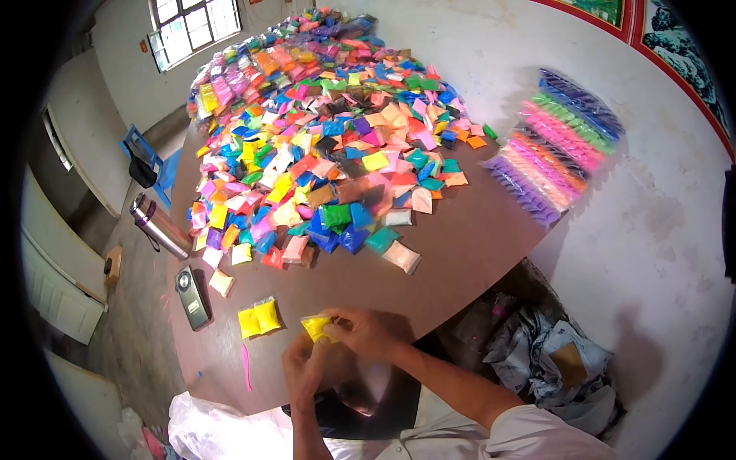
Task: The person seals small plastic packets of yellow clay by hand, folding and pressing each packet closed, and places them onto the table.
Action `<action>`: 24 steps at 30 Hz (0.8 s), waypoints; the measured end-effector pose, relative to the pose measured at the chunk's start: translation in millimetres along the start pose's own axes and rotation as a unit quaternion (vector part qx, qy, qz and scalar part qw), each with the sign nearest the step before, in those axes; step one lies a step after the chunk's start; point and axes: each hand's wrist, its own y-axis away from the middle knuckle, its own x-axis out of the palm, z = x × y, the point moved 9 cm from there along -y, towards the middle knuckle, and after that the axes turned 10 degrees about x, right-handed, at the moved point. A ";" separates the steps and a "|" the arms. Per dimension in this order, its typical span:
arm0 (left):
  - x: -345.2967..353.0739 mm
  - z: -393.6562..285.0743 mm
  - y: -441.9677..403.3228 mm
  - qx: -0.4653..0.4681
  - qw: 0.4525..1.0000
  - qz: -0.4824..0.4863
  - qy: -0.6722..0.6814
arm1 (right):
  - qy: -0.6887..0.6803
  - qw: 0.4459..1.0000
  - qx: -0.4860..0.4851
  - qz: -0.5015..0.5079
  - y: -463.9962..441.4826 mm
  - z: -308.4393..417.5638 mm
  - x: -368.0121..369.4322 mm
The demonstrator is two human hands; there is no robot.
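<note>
Near the front edge of the brown table [429, 261], both hands meet around a small yellow packet [313, 327]. My left hand [303, 363] grips its lower edge, fingers closed. My right hand [360, 334] pinches the packet's right side. Just left of them lie two yellow packets [259, 318] side by side, touching. A thin pink tool [246, 368] rests on the table below those packets. Beyond the hands spreads a large heap of small packets in many colours [307, 169].
A black phone [192, 297] and a steel flask [159, 227] are at the left edge. Long rows of coloured packets [556, 146] lie at the right by the wall. A blue chair [159, 165] stands behind left; crumpled bags [552, 360] fill a box at the lower right.
</note>
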 end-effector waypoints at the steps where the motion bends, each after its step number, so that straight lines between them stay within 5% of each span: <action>1: -0.9 -1.0 0.3 -0.004 1.000 -0.003 -0.002 | 0.000 1.000 0.001 0.002 0.6 2.1 0.3; 6: -4.3 -5.3 -1.2 -0.008 1.000 -0.023 0.012 | 0.051 0.996 -0.068 0.003 4.7 20.2 2.9; 10: 1.7 -17.4 -0.4 -0.037 0.998 -0.023 0.051 | 0.086 0.996 0.006 0.035 1.3 6.3 2.5; 12: -2.3 -11.1 3.8 -0.060 0.996 -0.026 0.057 | -0.025 0.999 0.035 0.022 -5.0 -18.2 -0.6; 24: -5.8 8.6 -0.7 -0.008 0.998 -0.044 0.038 | 0.023 0.999 0.010 0.022 -4.7 -10.1 0.3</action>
